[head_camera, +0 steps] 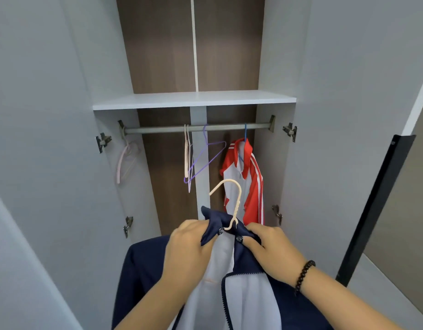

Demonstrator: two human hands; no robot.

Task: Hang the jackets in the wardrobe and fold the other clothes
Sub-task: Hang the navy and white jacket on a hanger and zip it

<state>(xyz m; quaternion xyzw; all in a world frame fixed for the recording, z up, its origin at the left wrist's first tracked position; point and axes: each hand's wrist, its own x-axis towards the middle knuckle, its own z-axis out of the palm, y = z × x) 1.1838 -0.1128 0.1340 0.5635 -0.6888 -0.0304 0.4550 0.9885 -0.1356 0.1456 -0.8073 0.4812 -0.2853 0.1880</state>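
Head view, hands: the left hand (190, 244) grips the left side of the collar of a navy-blue jacket with a white lining and a zip front (143, 277), fingers curled into the cloth. The right hand (268, 247) pinches the right side of the same collar, thumb and fingers closed on the fabric; a dark beaded bracelet (303, 275) sits on that wrist.

Jacket in hand: it is held up in front of the open wardrobe, below the rail, collar uppermost and zip partly undone, with the body hanging down out of the bottom of the frame.

Hanger in the jacket: a cream plastic hanger (231, 201) stands out of the collar between the two hands, its hook pointing up and curving left, not touching the rail.

Rail: a grey metal rail (158, 129) runs across the wardrobe just under a pale grey shelf (193, 100).

On the rail: a red and white jacket with white sleeve stripes (247, 179) hangs at the right end on a blue hanger (245, 132). Near the middle hang a bare purple wire hanger (205, 160) and, just beside it on the left, a bare pale pink hanger (187, 151). Another pale pink hanger (124, 163) hangs at the far left end by the side wall.

Wardrobe: both grey doors (50, 115) stand open, with metal hinges (102, 142) on the side walls; the back panel is dark brown wood grain.
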